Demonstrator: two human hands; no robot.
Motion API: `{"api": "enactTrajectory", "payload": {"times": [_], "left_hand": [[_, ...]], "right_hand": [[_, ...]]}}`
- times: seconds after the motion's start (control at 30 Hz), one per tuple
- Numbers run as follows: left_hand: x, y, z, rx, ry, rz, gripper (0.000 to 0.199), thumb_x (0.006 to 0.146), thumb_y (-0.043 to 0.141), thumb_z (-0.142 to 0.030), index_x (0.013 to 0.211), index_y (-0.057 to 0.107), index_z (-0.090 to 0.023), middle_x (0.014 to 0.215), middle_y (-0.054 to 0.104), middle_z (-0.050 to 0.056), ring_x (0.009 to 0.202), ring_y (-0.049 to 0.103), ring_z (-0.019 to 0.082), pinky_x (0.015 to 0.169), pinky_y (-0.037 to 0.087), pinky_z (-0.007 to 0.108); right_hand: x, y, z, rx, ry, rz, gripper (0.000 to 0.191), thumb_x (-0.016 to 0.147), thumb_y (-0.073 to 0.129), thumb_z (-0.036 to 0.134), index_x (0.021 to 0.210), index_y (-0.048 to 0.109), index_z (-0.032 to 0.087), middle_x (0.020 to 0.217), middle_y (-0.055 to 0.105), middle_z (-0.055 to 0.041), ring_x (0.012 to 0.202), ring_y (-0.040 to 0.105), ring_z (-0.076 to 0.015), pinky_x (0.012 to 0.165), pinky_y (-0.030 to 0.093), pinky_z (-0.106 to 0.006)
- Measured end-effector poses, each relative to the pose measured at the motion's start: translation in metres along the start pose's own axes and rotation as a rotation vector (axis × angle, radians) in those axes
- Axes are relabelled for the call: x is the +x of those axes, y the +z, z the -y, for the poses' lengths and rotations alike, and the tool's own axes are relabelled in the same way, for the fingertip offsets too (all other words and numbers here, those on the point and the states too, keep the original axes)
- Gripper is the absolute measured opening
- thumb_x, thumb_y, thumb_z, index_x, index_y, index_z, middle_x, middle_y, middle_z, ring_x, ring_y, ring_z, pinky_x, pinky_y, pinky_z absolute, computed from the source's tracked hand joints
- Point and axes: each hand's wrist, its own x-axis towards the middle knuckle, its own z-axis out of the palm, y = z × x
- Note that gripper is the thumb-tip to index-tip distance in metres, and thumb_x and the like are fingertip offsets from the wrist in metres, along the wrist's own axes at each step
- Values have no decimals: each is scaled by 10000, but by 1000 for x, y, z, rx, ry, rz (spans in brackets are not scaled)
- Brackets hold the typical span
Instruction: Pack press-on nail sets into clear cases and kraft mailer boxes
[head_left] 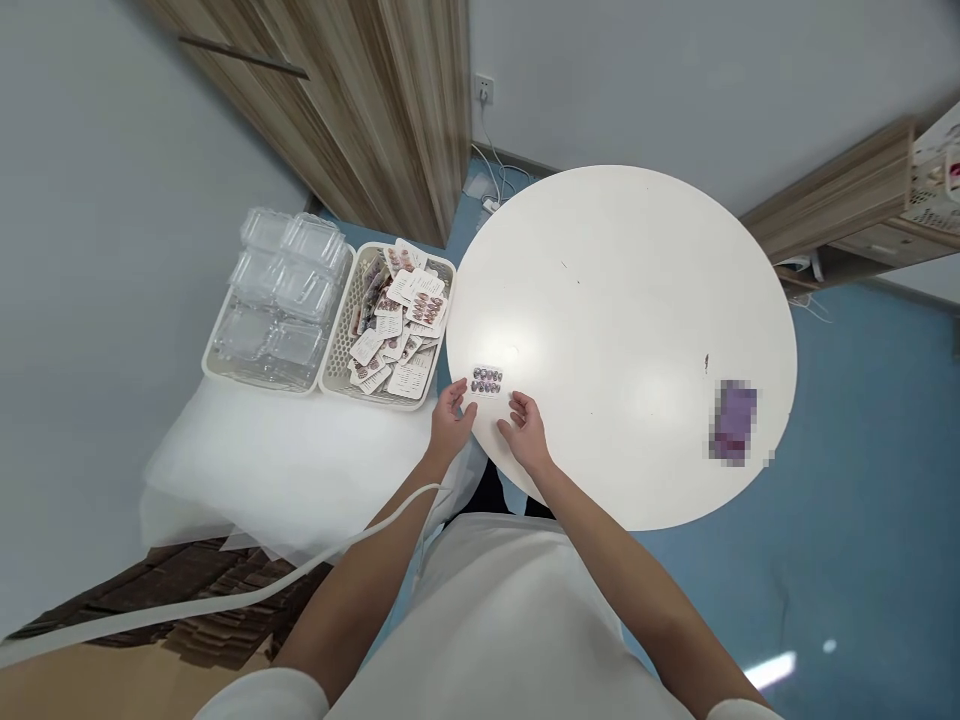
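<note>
A small card of press-on nails (pixel 487 381), purple and dark in two rows, lies on the white round table (pixel 600 260) near its left front edge. Just left of the card is my left hand (pixel 452 422), thumb and fingers apart; whether a fingertip touches the card's edge I cannot tell. My right hand (pixel 528 432) hovers at the card's lower right, fingers curved and apart, holding nothing. To the left, a white basket (pixel 330 375) is heaped with similar cards (pixel 412 300), some showing nails and some showing printing.
Another white basket (pixel 212 350) holds stacked clear plastic boxes (pixel 281 270). Both stand beside white wrapping sheet (pixel 255 460). A blurred-out purple object (pixel 733 422) lies on the table's right side. A white cable (pixel 300 575) crosses near my left arm.
</note>
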Motion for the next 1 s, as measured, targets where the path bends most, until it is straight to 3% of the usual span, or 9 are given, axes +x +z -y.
{"api": "enactTrajectory", "payload": {"times": [0.13,0.23,0.4,0.6,0.83,1.0], "left_hand": [[-7,4,3,-51,-33,-63,427,753,538,-205,1171,449,-208,1244,471,84,1166,435,180,1019,305,368],[-22,5,-1,-51,-85,-71,428,759,540,-226,1177,449,-204,1273,451,86,1198,403,186,1025,299,361],[-64,7,-13,-6,-92,-86,468,757,558,-292,1201,439,-204,1282,451,94,1196,408,209,992,340,360],[-120,7,-29,90,-56,-150,444,757,543,-337,1175,465,-206,1225,508,99,1134,474,210,953,379,367],[-165,-18,-56,311,21,-130,449,753,516,-394,1163,480,-214,1201,533,84,1094,507,233,879,436,367],[-184,-47,-78,408,143,-152,431,764,492,-379,1157,486,-202,1169,552,85,1048,534,226,831,465,367]], "right_hand": [[-19,-18,-9,-38,14,36,503,676,555,228,1155,403,247,1245,433,-72,1125,452,-179,954,377,-374],[-35,-36,-14,-70,1,73,537,696,536,237,1201,356,257,1254,414,-84,1017,526,-169,887,426,-370],[-63,-70,-19,-147,-86,144,543,736,496,247,1245,308,253,1204,444,-85,748,569,-114,783,471,-346],[-83,-103,-25,-248,-201,279,473,747,457,241,1211,366,247,1116,505,-62,658,535,-99,736,476,-334],[-99,-121,-12,-388,-352,414,453,752,442,250,1202,394,222,1044,547,-70,649,533,-115,691,487,-332],[-99,-109,9,-435,-474,434,446,757,456,289,1194,402,218,1018,562,-75,652,542,-126,667,492,-332]]}}
